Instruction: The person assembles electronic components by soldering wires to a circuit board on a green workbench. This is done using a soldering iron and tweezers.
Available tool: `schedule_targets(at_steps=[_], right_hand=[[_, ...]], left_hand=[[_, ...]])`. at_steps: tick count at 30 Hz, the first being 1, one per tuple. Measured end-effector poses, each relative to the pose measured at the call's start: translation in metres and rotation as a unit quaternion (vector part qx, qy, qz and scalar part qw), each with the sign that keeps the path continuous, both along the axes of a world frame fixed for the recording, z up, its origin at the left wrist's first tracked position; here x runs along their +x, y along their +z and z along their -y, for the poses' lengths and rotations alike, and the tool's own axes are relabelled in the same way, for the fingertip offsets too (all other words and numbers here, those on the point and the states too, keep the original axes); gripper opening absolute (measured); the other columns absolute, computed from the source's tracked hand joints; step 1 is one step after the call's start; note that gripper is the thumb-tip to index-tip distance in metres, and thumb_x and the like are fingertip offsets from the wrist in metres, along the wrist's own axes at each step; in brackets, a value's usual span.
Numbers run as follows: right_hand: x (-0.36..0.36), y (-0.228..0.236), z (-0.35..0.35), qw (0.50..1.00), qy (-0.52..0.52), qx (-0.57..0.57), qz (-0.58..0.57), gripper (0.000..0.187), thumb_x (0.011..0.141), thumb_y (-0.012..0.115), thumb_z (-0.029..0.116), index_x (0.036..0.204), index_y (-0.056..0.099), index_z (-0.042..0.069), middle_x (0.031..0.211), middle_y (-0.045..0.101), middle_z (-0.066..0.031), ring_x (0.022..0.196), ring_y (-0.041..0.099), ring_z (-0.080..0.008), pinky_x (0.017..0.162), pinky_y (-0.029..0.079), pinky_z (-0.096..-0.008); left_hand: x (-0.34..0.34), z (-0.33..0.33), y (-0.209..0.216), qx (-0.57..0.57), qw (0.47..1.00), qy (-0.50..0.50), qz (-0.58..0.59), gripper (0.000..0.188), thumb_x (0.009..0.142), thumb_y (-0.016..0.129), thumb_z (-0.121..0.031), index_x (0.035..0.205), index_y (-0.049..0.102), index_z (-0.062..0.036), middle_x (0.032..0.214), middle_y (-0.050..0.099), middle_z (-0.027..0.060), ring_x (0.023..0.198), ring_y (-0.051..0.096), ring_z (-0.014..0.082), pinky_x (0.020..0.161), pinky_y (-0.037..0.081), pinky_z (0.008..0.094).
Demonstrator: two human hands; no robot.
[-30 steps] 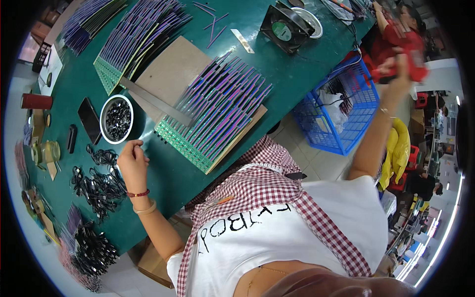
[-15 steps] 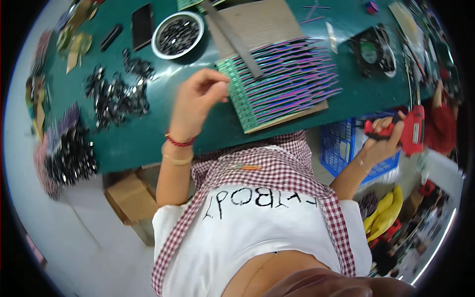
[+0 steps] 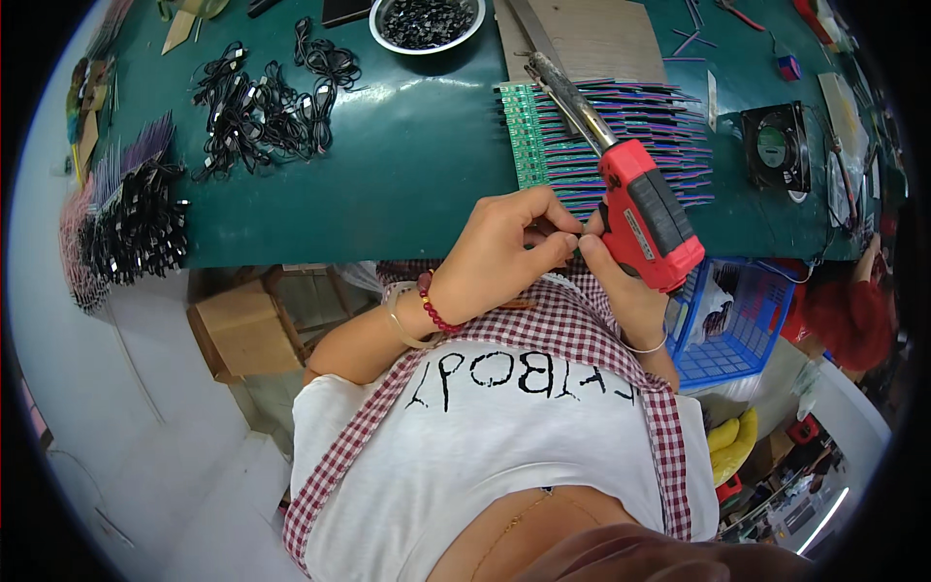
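Before the table (image 3: pixel 417 165), the left hand (image 3: pixel 509 252) presses its fingers together, anything pinched too small to tell. Beyond lie green boards (image 3: pixel 526 145). The right hand (image 3: pixel 628 291) wraps its fingers round a red gun (image 3: pixel 652 209) whose barrel (image 3: pixel 578 107), likely hot, is best kept off the wires (image 3: pixel 687 155).

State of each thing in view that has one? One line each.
Red soldering gun: held in right hand; on or off unclear
White bowl: filled with small black parts
Black cables: bundled, piled
Green circuit boards: wires attached
Blue basket: open, holding things
Black fan: running or not unclear
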State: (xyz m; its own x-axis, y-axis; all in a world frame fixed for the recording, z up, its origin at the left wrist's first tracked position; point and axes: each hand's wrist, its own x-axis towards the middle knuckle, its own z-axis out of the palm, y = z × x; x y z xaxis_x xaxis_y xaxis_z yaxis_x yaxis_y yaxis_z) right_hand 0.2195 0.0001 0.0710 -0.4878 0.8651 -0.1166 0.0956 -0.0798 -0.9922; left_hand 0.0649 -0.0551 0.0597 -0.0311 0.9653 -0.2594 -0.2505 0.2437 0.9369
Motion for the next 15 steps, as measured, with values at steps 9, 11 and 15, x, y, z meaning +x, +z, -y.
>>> schedule_targets(at_steps=[9,11,15], right_hand=[[0.002,-0.013,0.003,0.997,0.028,0.045,0.052,0.016,0.078,0.065,-0.001,0.093,0.059,0.000,0.081,0.060,-0.0018,0.072,0.056,-0.0066,0.062,0.046,-0.0220],[0.000,-0.013,0.002,0.999,0.023,0.020,0.044,0.016,0.077,0.065,-0.001,0.093,0.059,0.000,0.081,0.061,-0.0024,0.073,0.057,-0.0065,0.063,0.046,-0.0221],[0.001,-0.016,0.001,0.999,-0.008,-0.009,0.042,0.012,0.080,0.062,0.000,0.091,0.058,-0.002,0.080,0.061,-0.0045,0.074,0.057,-0.0085,0.067,0.047,-0.0238]], left_hand=[[-0.014,-0.002,0.001,0.085,0.960,-0.057,-0.262,0.011,0.077,0.060,-0.004,0.084,0.060,0.0048,0.074,0.064,0.0139,0.066,0.065,0.0194,0.059,0.051,0.0284],[-0.015,-0.004,-0.001,0.103,0.955,-0.060,-0.273,0.010,0.077,0.059,-0.004,0.082,0.059,0.0046,0.072,0.063,0.0134,0.064,0.064,0.0184,0.057,0.050,0.0285],[-0.028,-0.015,-0.006,0.089,0.965,-0.078,-0.232,0.008,0.078,0.057,-0.005,0.078,0.058,0.0025,0.067,0.061,0.0091,0.058,0.060,0.0138,0.053,0.047,0.0268]])
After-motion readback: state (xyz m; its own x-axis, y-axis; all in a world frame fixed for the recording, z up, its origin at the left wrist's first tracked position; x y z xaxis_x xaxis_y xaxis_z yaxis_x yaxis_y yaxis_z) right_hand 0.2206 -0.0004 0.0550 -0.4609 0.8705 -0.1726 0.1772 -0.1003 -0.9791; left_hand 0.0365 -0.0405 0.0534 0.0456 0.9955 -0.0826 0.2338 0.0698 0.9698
